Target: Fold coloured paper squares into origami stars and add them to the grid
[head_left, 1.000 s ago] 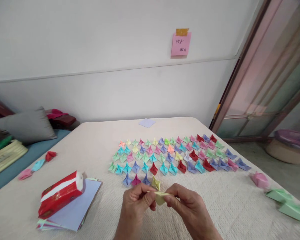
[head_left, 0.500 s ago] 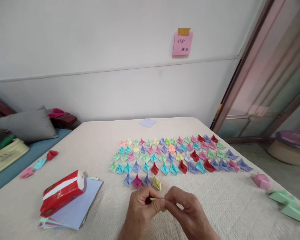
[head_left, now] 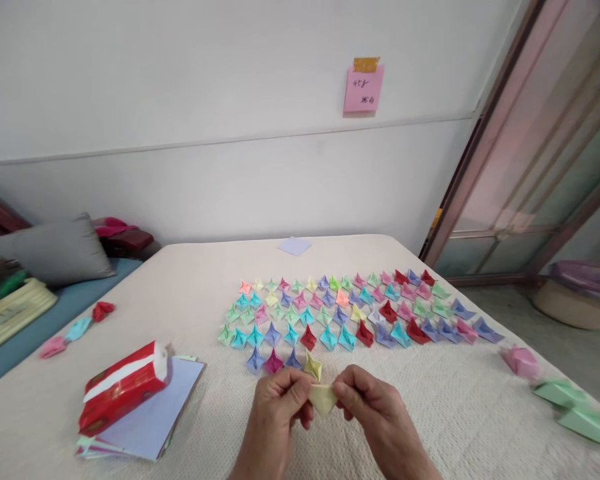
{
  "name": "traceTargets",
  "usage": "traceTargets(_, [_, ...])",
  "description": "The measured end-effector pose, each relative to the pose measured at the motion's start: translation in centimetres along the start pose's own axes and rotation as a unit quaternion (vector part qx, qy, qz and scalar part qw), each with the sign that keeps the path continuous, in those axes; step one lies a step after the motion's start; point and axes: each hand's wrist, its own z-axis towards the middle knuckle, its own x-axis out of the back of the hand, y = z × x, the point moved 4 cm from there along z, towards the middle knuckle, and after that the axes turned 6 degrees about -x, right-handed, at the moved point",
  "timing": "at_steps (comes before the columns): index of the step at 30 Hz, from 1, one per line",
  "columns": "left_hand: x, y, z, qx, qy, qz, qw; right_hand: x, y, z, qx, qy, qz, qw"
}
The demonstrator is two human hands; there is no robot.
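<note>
Both hands hold a small pale yellow folded paper piece just above the cream table cover, near its front edge. My left hand pinches its left side and my right hand pinches its right side. Just beyond my fingers lies a yellow folded paper shape, the last of the near row. Several rows of small folded paper shapes in many colours spread across the middle of the table.
A red packet lies on a stack of coloured paper sheets at the front left. Pink and green folded papers sit at the right edge. A pale sheet lies at the far edge. A grey cushion rests at left.
The yellow paper was pressed thin between my fingertips half a second ago. Now it is spread into a wider pointed shape between both hands, which have lifted slightly.
</note>
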Motion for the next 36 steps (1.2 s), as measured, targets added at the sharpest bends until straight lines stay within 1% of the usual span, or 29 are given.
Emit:
traceTargets(4, [0.3, 0.2, -0.1, -0.017, 0.025, 0.011, 0.999, -0.2, 0.1, 0.1, -0.008, -0.003, 0.029, 1.0])
traceTargets(6, [0.4, 0.0, 0.0, -0.01, 0.026, 0.017, 0.999, -0.1, 0.2, 0.2, -0.011, 0.0, 0.043, 0.999])
traceTargets(8, [0.1, -0.3, 0.2, 0.011, -0.004, 0.029, 1.0, 0.1, 0.4, 0.3, -0.018, 0.003, 0.064, 0.998])
traceTargets(11, [-0.5, -0.6, 0.3, 0.04, -0.058, 0.078, 0.994, 0.3, 0.6, 0.4, -0.029, 0.009, 0.082, 0.996])
traceTargets(12, [-0.6, -0.6, 0.3, 0.042, -0.06, 0.095, 0.993, 0.3, 0.6, 0.5, -0.03, 0.009, 0.08, 0.996])
traceTargets(14, [-0.6, -0.5, 0.3, 0.031, -0.042, 0.117, 0.992, 0.3, 0.7, 0.4, -0.021, 0.01, 0.062, 0.998])
traceTargets(16, [-0.4, -0.5, 0.2, 0.007, -0.017, 0.14, 0.99, 0.2, 0.6, 0.2, 0.013, 0.021, 0.015, 1.0])
traceTargets(18, [-0.2, -0.5, 0.1, -0.024, -0.001, 0.178, 0.984, 0.3, 0.1, -0.2, 0.091, 0.055, -0.05, 0.993])
traceTargets(19, [-0.1, -0.5, 0.1, -0.038, 0.001, 0.2, 0.979, 0.3, -0.2, -0.4, 0.139, 0.078, -0.087, 0.983])
traceTargets(21, [0.0, -0.6, 0.0, -0.059, 0.001, 0.24, 0.969, 0.3, -0.8, -1.0, 0.228, 0.121, -0.153, 0.954])
traceTargets(23, [-0.1, -0.4, -0.1, -0.077, -0.006, 0.27, 0.96, 0.2, -1.1, -1.3, 0.275, 0.146, -0.204, 0.928])
traceTargets(25, [-0.3, -0.1, -0.2, -0.096, -0.019, 0.294, 0.951, 0.1, -1.2, -1.4, 0.29, 0.151, -0.227, 0.917])
traceTargets(29, [-0.9, 0.8, -0.4, -0.134, -0.048, 0.323, 0.936, -0.1, -1.2, -1.2, 0.29, 0.14, -0.238, 0.916])
traceTargets(31, [-1.0, 1.0, -0.5, -0.14, -0.044, 0.333, 0.931, -0.1, -1.3, -1.2, 0.294, 0.139, -0.25, 0.912])
traceTargets(34, [-0.8, 0.9, -0.4, -0.129, -0.028, 0.338, 0.932, -0.3, -1.6, -1.4, 0.323, 0.144, -0.284, 0.891])
traceTargets(36, [-0.7, 0.7, -0.4, -0.128, -0.018, 0.338, 0.932, -0.5, -1.6, -1.5, 0.338, 0.136, -0.302, 0.881])
